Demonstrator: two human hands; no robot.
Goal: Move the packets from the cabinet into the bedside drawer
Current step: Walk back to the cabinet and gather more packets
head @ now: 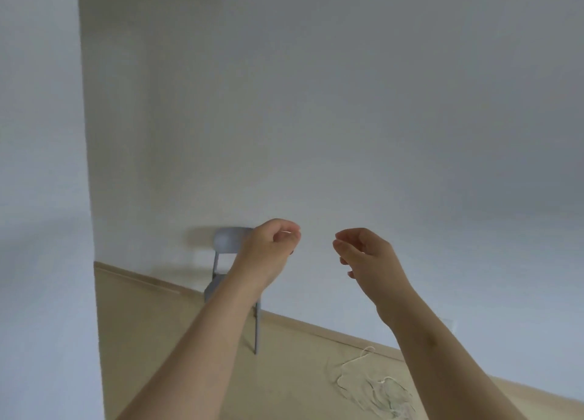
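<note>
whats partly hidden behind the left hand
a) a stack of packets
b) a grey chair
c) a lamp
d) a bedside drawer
b: a grey chair stands against the white wall, its backrest and legs showing past the left hand.

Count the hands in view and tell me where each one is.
2. The left hand is raised in front of the grey chair; the right hand is raised beside it, apart, against the white wall.
</note>
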